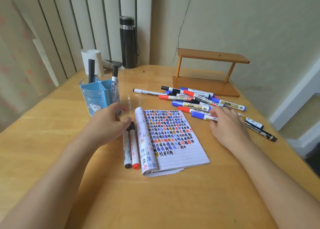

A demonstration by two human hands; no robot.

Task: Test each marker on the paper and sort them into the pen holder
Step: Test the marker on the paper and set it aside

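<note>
head view: the pile of markers (199, 98) lies in the middle right of the frame, on the bench (52, 142), just above the right hand (226, 124). the nearest one is a blue marker (201, 116). it lies sideways across the frame, cap to the left, right beside the top right corner of the paper (174, 138). the right hand is much nearer to it than the left hand (107, 124). its bent fingertips touch the blue marker, but i cannot tell if they grip it yet. the left hand is open and holds nothing. it hovers over the tops of a black marker (127, 152) and a red marker (134, 149), which lie side by side just left of the paper, pointing up and down the frame.

the pen holder (94, 97) stands in the upper left, above the left hand. two black-capped markers (91, 69) stand in it, in different parts. many markers are not sorted yet, i think.
</note>
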